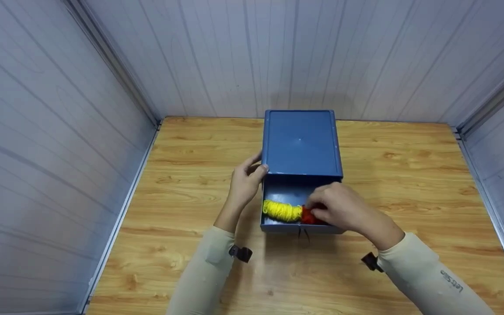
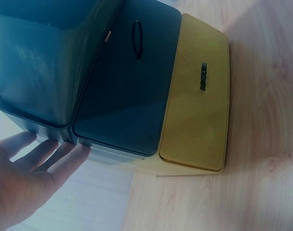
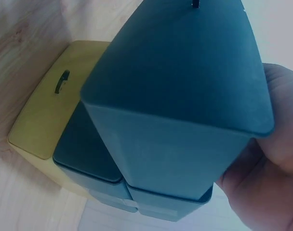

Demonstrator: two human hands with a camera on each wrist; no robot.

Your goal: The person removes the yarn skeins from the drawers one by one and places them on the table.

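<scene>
A drawer cabinet (image 1: 300, 142) stands with its top blue drawer (image 1: 283, 191) pulled out toward me. Inside, near the drawer's front, lie a bundle of yellow yarn (image 1: 281, 211) and a bundle of red yarn (image 1: 307, 215). My right hand (image 1: 344, 206) reaches over the drawer's right side and pinches the red yarn, partly covering it. My left hand (image 1: 244, 186) rests against the cabinet's left side, thumb at the front corner; in the left wrist view its fingers (image 2: 68, 161) extend along that side. The right wrist view hides my right fingertips behind the drawer wall.
Below the pulled-out drawer are a shut blue drawer (image 2: 127, 82) and a shut yellow drawer (image 2: 197, 96), each with a black loop handle. The cabinet stands on a wood-grain table (image 1: 190, 175) near the pale back wall (image 1: 217, 57). Side walls flank the table.
</scene>
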